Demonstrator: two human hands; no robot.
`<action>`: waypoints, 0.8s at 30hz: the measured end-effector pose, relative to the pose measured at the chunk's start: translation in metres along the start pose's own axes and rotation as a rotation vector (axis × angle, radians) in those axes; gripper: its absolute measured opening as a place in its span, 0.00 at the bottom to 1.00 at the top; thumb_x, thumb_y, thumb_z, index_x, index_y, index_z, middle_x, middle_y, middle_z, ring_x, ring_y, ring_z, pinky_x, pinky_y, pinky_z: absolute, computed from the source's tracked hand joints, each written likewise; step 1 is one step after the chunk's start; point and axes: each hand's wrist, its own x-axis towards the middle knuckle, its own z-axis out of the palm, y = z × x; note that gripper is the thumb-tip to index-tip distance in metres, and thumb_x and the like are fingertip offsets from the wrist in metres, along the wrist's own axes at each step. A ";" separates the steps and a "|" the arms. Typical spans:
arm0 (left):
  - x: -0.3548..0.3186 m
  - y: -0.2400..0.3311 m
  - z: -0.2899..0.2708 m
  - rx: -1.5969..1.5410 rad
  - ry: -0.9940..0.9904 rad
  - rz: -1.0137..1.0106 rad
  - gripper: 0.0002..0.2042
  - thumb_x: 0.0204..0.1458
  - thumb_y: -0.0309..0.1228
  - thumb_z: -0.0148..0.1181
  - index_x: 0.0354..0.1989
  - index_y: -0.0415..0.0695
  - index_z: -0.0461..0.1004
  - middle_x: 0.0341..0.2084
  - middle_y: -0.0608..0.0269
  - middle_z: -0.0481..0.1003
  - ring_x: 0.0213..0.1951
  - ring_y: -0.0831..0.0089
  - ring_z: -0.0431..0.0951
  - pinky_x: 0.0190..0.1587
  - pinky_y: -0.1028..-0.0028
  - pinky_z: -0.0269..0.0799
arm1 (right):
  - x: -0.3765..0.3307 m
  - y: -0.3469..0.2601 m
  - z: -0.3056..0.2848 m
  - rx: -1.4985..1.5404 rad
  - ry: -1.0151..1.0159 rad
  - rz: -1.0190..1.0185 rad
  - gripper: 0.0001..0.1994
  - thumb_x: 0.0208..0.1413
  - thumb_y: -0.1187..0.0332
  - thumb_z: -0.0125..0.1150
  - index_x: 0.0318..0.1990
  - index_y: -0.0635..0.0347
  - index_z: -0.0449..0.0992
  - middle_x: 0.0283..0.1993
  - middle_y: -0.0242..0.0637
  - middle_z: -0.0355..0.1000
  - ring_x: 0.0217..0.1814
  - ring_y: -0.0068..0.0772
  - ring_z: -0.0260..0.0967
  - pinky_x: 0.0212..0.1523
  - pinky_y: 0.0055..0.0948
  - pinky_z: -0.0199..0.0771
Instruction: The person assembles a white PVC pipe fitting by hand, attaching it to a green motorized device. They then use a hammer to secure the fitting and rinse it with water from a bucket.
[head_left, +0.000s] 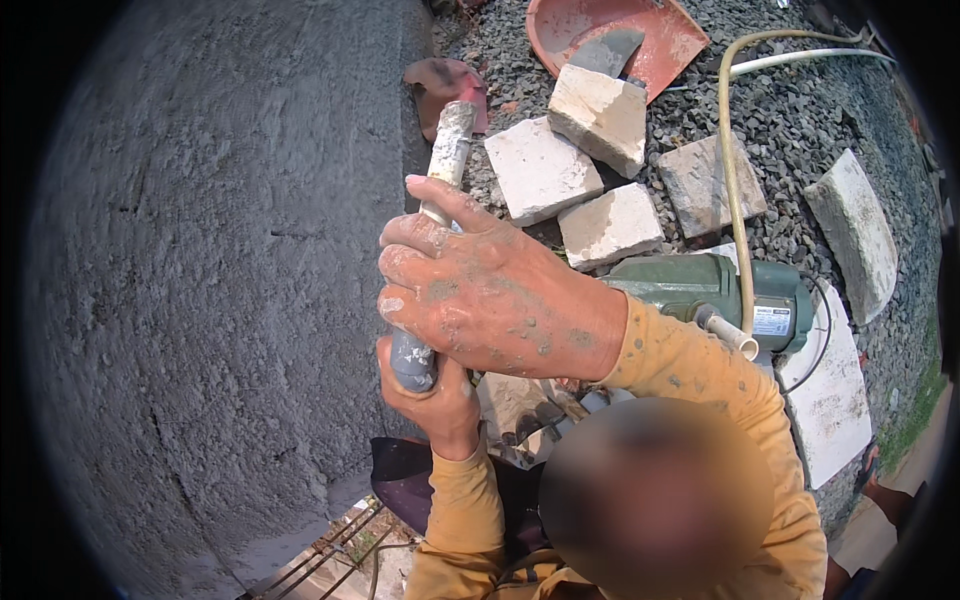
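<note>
Fingers [408, 262] of the right hand [490, 285] wrap closely round a pipe [450, 150], left hand [445, 408] clasping its grey end [411, 362].

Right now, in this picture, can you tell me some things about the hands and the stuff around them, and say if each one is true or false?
1. The right hand is closed around the pipe. True.
2. The left hand is at the pipe's white top end. False: the left hand is at its grey lower end.
3. The green machine is left of the pipe. False: the green machine is on the right.
4. Pale blocks lie on the gravel. True.
5. The sleeves are blue. False: the sleeves are orange-yellow.
</note>
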 end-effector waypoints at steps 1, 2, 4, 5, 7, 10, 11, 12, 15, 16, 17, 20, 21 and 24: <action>-0.001 0.003 0.005 -0.108 0.052 0.024 0.09 0.41 0.20 0.61 0.28 0.39 0.66 0.24 0.67 0.69 0.26 0.81 0.66 0.31 0.77 0.65 | 0.002 -0.002 -0.001 0.046 0.029 0.006 0.06 0.42 0.70 0.58 0.30 0.57 0.72 0.35 0.34 0.66 0.55 0.36 0.62 0.68 0.48 0.44; -0.005 -0.011 0.005 -0.117 0.048 -0.059 0.09 0.41 0.20 0.61 0.29 0.40 0.66 0.24 0.66 0.69 0.26 0.80 0.66 0.32 0.76 0.65 | -0.006 0.003 0.007 0.028 -0.017 0.016 0.06 0.42 0.70 0.58 0.30 0.56 0.72 0.35 0.33 0.66 0.55 0.35 0.63 0.68 0.47 0.45; -0.014 -0.081 -0.006 0.090 -0.039 -0.059 0.08 0.42 0.21 0.60 0.30 0.40 0.67 0.24 0.65 0.69 0.28 0.77 0.67 0.34 0.75 0.66 | -0.036 0.020 0.059 -0.092 -0.200 0.066 0.05 0.44 0.68 0.56 0.29 0.55 0.74 0.33 0.33 0.67 0.51 0.35 0.64 0.67 0.45 0.48; -0.023 -0.113 0.001 0.148 -0.086 -0.107 0.09 0.42 0.21 0.61 0.32 0.39 0.68 0.24 0.64 0.69 0.29 0.75 0.68 0.35 0.73 0.66 | -0.062 0.034 0.084 -0.121 -0.253 0.083 0.05 0.45 0.68 0.55 0.29 0.55 0.74 0.34 0.34 0.68 0.52 0.35 0.64 0.67 0.45 0.48; -0.040 -0.170 0.017 0.110 -0.178 -0.297 0.10 0.42 0.21 0.61 0.34 0.39 0.69 0.27 0.65 0.71 0.30 0.76 0.68 0.35 0.74 0.66 | -0.110 0.061 0.119 -0.130 -0.310 0.122 0.06 0.46 0.67 0.54 0.30 0.56 0.75 0.36 0.35 0.68 0.54 0.38 0.63 0.67 0.46 0.47; -0.052 -0.202 0.017 0.122 -0.232 -0.404 0.09 0.43 0.20 0.61 0.33 0.39 0.70 0.26 0.65 0.72 0.30 0.77 0.69 0.35 0.74 0.67 | -0.140 0.071 0.145 -0.121 -0.299 0.171 0.07 0.46 0.67 0.54 0.31 0.57 0.75 0.37 0.37 0.69 0.56 0.40 0.62 0.68 0.46 0.46; -0.052 -0.204 0.016 0.131 -0.232 -0.405 0.09 0.43 0.20 0.61 0.33 0.39 0.70 0.26 0.65 0.72 0.30 0.77 0.69 0.35 0.74 0.67 | -0.140 0.070 0.146 -0.153 -0.296 0.153 0.07 0.47 0.67 0.53 0.31 0.56 0.76 0.38 0.36 0.69 0.56 0.39 0.62 0.68 0.46 0.46; -0.051 -0.206 0.016 0.141 -0.232 -0.406 0.09 0.43 0.20 0.61 0.33 0.39 0.70 0.26 0.65 0.72 0.29 0.77 0.70 0.35 0.74 0.67 | -0.139 0.070 0.147 -0.184 -0.291 0.135 0.07 0.48 0.67 0.53 0.31 0.55 0.76 0.38 0.36 0.70 0.56 0.39 0.62 0.68 0.45 0.47; -0.049 -0.183 0.015 0.143 -0.231 -0.418 0.09 0.43 0.20 0.61 0.34 0.39 0.70 0.26 0.66 0.72 0.29 0.78 0.70 0.35 0.75 0.67 | -0.137 0.066 0.141 -0.127 -0.242 0.165 0.06 0.47 0.68 0.54 0.31 0.55 0.76 0.38 0.36 0.70 0.56 0.39 0.62 0.68 0.45 0.46; -0.045 -0.170 0.016 0.126 -0.228 -0.396 0.09 0.43 0.20 0.61 0.33 0.39 0.70 0.26 0.66 0.73 0.29 0.78 0.70 0.35 0.75 0.67 | -0.134 0.065 0.135 -0.121 -0.241 0.167 0.06 0.47 0.69 0.54 0.31 0.55 0.76 0.38 0.36 0.70 0.56 0.38 0.62 0.68 0.45 0.46; -0.040 -0.155 0.014 0.112 -0.221 -0.372 0.10 0.42 0.19 0.62 0.33 0.38 0.70 0.26 0.66 0.73 0.29 0.78 0.70 0.34 0.75 0.67 | -0.123 0.061 0.125 -0.110 -0.237 0.164 0.05 0.46 0.69 0.54 0.30 0.55 0.76 0.38 0.36 0.70 0.56 0.38 0.62 0.68 0.45 0.45; -0.029 -0.117 0.003 0.130 -0.218 -0.241 0.10 0.41 0.18 0.62 0.33 0.38 0.70 0.27 0.66 0.73 0.29 0.79 0.70 0.34 0.76 0.67 | -0.089 0.042 0.084 -0.076 -0.169 0.135 0.04 0.45 0.70 0.55 0.29 0.55 0.75 0.36 0.35 0.69 0.56 0.37 0.62 0.68 0.46 0.45; -0.027 -0.098 0.003 0.114 -0.202 -0.198 0.10 0.41 0.18 0.62 0.33 0.38 0.70 0.26 0.66 0.73 0.29 0.79 0.70 0.34 0.76 0.67 | -0.080 0.036 0.072 -0.062 -0.133 0.126 0.04 0.44 0.70 0.56 0.29 0.55 0.75 0.36 0.35 0.68 0.56 0.37 0.62 0.69 0.46 0.45; -0.019 -0.063 0.002 0.074 -0.146 -0.014 0.10 0.42 0.19 0.62 0.32 0.39 0.69 0.24 0.66 0.71 0.28 0.78 0.69 0.33 0.76 0.66 | -0.054 0.019 0.045 0.003 0.014 0.107 0.04 0.44 0.70 0.56 0.29 0.55 0.74 0.34 0.34 0.67 0.55 0.36 0.63 0.69 0.47 0.44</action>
